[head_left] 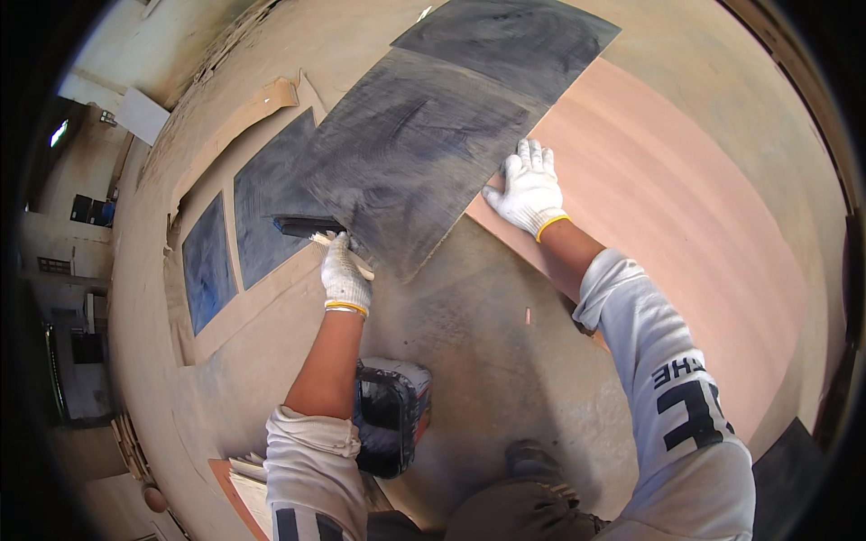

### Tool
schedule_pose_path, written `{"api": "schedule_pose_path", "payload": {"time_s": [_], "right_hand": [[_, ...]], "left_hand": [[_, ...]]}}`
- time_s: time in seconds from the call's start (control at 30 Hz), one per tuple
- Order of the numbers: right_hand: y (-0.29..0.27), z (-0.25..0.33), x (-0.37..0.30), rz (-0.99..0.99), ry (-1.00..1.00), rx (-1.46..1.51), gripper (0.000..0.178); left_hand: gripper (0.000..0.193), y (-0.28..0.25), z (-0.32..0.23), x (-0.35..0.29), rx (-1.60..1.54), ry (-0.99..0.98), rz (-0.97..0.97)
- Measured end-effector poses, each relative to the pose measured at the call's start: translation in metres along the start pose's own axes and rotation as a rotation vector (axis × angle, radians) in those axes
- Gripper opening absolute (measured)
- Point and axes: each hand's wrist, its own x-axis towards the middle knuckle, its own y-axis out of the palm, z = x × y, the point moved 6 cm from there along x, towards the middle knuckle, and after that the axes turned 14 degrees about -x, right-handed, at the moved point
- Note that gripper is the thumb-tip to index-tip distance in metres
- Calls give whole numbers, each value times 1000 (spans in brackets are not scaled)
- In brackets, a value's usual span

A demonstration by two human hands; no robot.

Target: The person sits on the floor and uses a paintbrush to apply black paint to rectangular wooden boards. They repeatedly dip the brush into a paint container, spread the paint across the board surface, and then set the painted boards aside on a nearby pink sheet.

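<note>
Closed round the pale wooden handle of a wide flat brush point(305, 225), my left hand point(345, 275) wears a white knit glove with a yellow cuff. The brush's dark head lies against the lower left part of a dark-coated sheet point(424, 135), whose surface has streaky strokes. My right hand point(528, 187), gloved the same way, lies flat with fingers stretched out where the dark sheet's right edge meets a large pinkish board point(667, 198). Under my left forearm stands an open container point(420, 383) with black liquid inside; my arm hides part of it.
More dark-coated panels point(275, 198) lie to the left, over brown sheet material on the floor. Another dark sheet point(510, 41) adjoins at the far end. Thin boards point(248, 491) are stacked at the lower left. My shoe point(532, 458) is on the concrete floor point(487, 352).
</note>
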Motion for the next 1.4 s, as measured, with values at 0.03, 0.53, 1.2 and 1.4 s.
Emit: {"api": "schedule_pose_path", "payload": {"time_s": [0.03, 0.53, 1.2, 1.4], "right_hand": [[-1, 0, 0, -17, 9, 5, 69], [-1, -1, 0, 14, 1, -18, 73], [4, -59, -5, -194, 199, 394, 50], [-85, 124, -231, 147, -245, 1367, 40]], "left_hand": [[24, -2, 0, 3, 0, 2, 11], [18, -4, 3, -5, 52, -23, -23], [21, -55, -179, -226, 633, 441, 133], [24, -153, -181, -315, 397, 266, 22]]}}
